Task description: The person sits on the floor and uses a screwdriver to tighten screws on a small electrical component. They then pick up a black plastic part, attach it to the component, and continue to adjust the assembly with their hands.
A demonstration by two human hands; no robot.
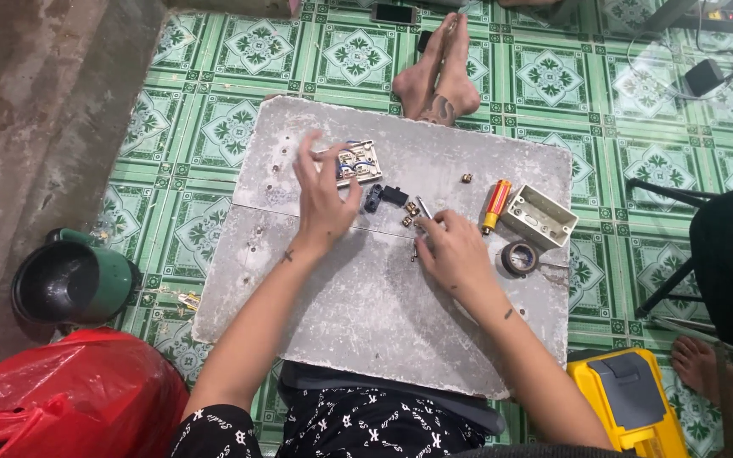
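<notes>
Hovering left hand (324, 197): fingers spread wide, nothing held
Socket plate (356, 163): lain just beyond its fingertips
Right hand (453, 248): small metal pin (425, 209) pinched at fingertips

Grey board (358, 297): socket plate (356, 163), screwdriver (495, 205), tape roll (520, 257), perhaps screws (410, 214).

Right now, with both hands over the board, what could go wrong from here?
The small brass parts lie loose beside the right hand; a nudge could scatter them onto the patterned floor. The left hand hovers over the socket plate, and its fingers hide part of it, so the grip may be unsure.
</notes>
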